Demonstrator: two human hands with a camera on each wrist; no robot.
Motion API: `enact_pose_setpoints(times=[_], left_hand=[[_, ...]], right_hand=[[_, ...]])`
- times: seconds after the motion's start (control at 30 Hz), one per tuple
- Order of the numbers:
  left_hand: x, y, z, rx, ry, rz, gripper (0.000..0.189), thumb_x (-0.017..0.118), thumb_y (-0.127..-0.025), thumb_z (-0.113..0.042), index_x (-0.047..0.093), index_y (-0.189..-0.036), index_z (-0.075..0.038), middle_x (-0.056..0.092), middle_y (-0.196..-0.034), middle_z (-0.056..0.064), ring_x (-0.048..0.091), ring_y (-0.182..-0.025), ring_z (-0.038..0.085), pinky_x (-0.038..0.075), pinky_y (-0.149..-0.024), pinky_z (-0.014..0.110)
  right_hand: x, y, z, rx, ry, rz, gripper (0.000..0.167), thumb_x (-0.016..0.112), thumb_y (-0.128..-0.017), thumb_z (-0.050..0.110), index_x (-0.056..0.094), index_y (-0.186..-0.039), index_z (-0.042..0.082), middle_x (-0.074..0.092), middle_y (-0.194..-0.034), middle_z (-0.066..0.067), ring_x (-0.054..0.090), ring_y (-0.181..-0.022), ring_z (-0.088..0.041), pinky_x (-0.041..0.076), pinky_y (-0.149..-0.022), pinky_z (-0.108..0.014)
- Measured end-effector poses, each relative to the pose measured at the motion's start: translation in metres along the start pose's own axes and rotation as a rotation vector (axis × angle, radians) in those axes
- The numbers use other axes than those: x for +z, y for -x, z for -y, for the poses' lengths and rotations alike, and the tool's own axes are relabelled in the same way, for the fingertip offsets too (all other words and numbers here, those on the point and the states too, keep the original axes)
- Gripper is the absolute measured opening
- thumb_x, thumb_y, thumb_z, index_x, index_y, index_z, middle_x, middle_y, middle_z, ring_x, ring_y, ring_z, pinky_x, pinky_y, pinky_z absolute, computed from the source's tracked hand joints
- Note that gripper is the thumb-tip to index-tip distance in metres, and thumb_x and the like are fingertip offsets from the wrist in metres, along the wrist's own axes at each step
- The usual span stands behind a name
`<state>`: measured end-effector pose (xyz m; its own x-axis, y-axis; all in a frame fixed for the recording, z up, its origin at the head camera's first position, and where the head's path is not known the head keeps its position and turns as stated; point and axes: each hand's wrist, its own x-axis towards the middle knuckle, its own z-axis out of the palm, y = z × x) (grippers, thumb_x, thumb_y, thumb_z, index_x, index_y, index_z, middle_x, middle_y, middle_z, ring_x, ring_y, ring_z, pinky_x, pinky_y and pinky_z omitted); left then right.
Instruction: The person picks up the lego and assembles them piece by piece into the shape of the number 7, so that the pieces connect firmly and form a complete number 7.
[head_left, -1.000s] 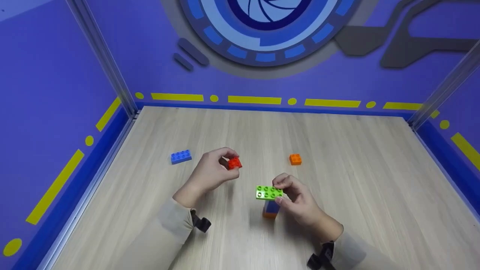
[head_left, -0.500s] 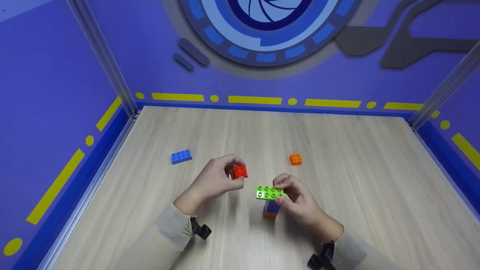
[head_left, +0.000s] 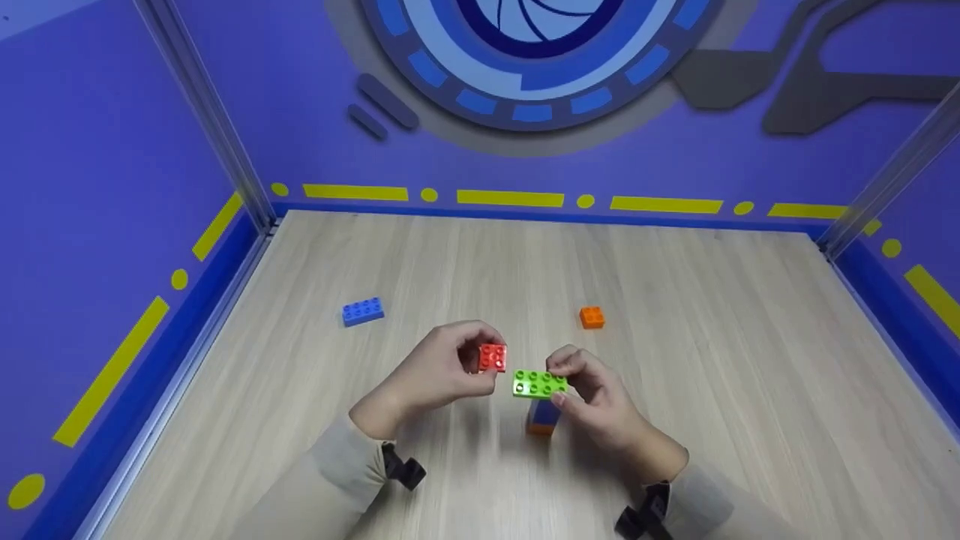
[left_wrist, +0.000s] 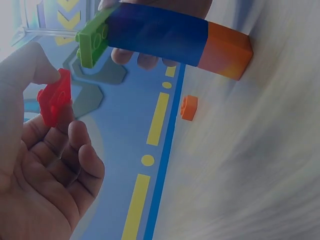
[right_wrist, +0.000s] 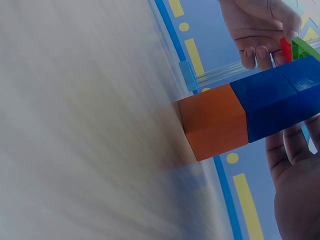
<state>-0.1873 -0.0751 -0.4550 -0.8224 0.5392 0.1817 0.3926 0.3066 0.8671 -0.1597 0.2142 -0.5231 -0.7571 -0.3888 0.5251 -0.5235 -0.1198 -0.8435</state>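
In the head view, my left hand (head_left: 439, 371) pinches a small red studded brick (head_left: 492, 358) between thumb and fingers. It is held just left of a lime-green studded brick (head_left: 538, 384), with a narrow gap between the two. That green brick tops an upright tower, its left end jutting out past the side. Below it are blue blocks (left_wrist: 155, 35), and an orange block (left_wrist: 227, 50) forms the base on the table. My right hand (head_left: 600, 397) grips the tower's top by the green brick's right end, and other fingers lie behind the blue part in the left wrist view.
Farther back on the wooden table (head_left: 675, 300) lie a blue studded brick (head_left: 363, 311) on the left and a small orange studded brick (head_left: 592, 317) on the right. Patterned blue panels (head_left: 487, 172) enclose the back and sides.
My left hand has brought the red brick rightward and nearer to me, closing in on the green brick. The right hand and the tower have stayed where they were.
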Motion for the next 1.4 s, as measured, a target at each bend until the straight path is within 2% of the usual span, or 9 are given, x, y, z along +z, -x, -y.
enact_pose_setpoints(times=[0.17,0.37,0.67,0.93,1.07,1.2,1.3,1.4], left_hand=[[0.004,0.002,-0.003,0.011,-0.001,0.03,0.033,0.078,-0.089,-0.008,0.077,-0.122,-0.011,0.068,-0.099,-0.004,0.057,-0.082,0.009,0.048,-0.071,0.02],[0.009,0.004,-0.001,0.012,0.006,0.059,0.03,0.079,-0.09,-0.01,0.078,-0.12,-0.011,0.069,-0.098,-0.008,0.06,-0.082,0.013,0.048,-0.07,0.018],[0.014,0.007,0.003,-0.011,0.061,0.069,0.025,0.084,-0.094,-0.013,0.081,-0.118,-0.011,0.073,-0.095,-0.003,0.059,-0.08,0.006,0.05,-0.071,0.019],[0.016,0.007,0.005,-0.036,0.097,0.055,0.03,0.092,-0.093,-0.016,0.083,-0.121,-0.009,0.081,-0.107,0.003,0.064,-0.082,0.005,0.055,-0.074,0.019],[0.017,0.005,0.006,-0.043,0.102,0.064,0.03,0.092,-0.094,-0.02,0.084,-0.12,-0.009,0.082,-0.108,0.004,0.066,-0.084,0.005,0.056,-0.074,0.019],[0.018,0.003,0.006,-0.042,0.115,0.077,0.031,0.093,-0.094,-0.021,0.084,-0.121,-0.009,0.083,-0.109,0.005,0.068,-0.086,0.006,0.057,-0.075,0.02],[0.017,0.002,0.007,-0.037,0.116,0.071,0.03,0.093,-0.093,-0.02,0.085,-0.12,-0.01,0.084,-0.11,0.005,0.068,-0.086,0.006,0.058,-0.075,0.022],[0.018,0.004,0.01,-0.026,0.11,0.062,0.029,0.093,-0.093,-0.021,0.086,-0.119,-0.01,0.084,-0.108,0.005,0.067,-0.086,0.006,0.057,-0.075,0.023]], right_hand=[[-0.001,0.0,0.0,0.009,0.0,0.0,0.024,0.062,-0.093,-0.021,0.06,-0.116,-0.011,0.064,-0.121,0.005,0.062,-0.111,-0.011,0.058,-0.099,-0.026],[0.0,0.0,0.002,0.008,0.006,0.0,0.024,0.062,-0.094,-0.02,0.06,-0.116,-0.011,0.064,-0.121,0.004,0.062,-0.111,-0.011,0.058,-0.101,-0.027],[0.0,0.0,0.001,-0.002,-0.004,0.005,0.025,0.062,-0.094,-0.021,0.059,-0.116,-0.011,0.063,-0.122,0.004,0.062,-0.112,-0.012,0.058,-0.102,-0.026],[0.0,0.001,0.002,0.046,0.009,0.005,0.024,0.064,-0.096,-0.018,0.06,-0.117,-0.008,0.063,-0.122,0.004,0.062,-0.113,-0.011,0.058,-0.101,-0.026],[-0.002,0.002,0.003,0.054,-0.003,0.019,0.023,0.063,-0.098,-0.018,0.059,-0.119,-0.009,0.063,-0.124,0.005,0.062,-0.113,-0.01,0.058,-0.1,-0.026],[-0.005,0.001,0.006,0.061,-0.032,0.025,0.025,0.062,-0.099,-0.018,0.061,-0.12,-0.005,0.063,-0.123,0.0,0.061,-0.114,-0.012,0.057,-0.102,-0.026],[-0.006,-0.001,0.01,0.095,-0.041,0.037,0.027,0.064,-0.099,-0.017,0.064,-0.12,0.0,0.063,-0.122,-0.006,0.062,-0.115,-0.014,0.057,-0.102,-0.026],[-0.007,-0.004,0.014,0.151,-0.02,0.068,0.024,0.067,-0.1,-0.014,0.064,-0.119,0.001,0.062,-0.122,-0.006,0.063,-0.114,-0.013,0.057,-0.101,-0.026]])
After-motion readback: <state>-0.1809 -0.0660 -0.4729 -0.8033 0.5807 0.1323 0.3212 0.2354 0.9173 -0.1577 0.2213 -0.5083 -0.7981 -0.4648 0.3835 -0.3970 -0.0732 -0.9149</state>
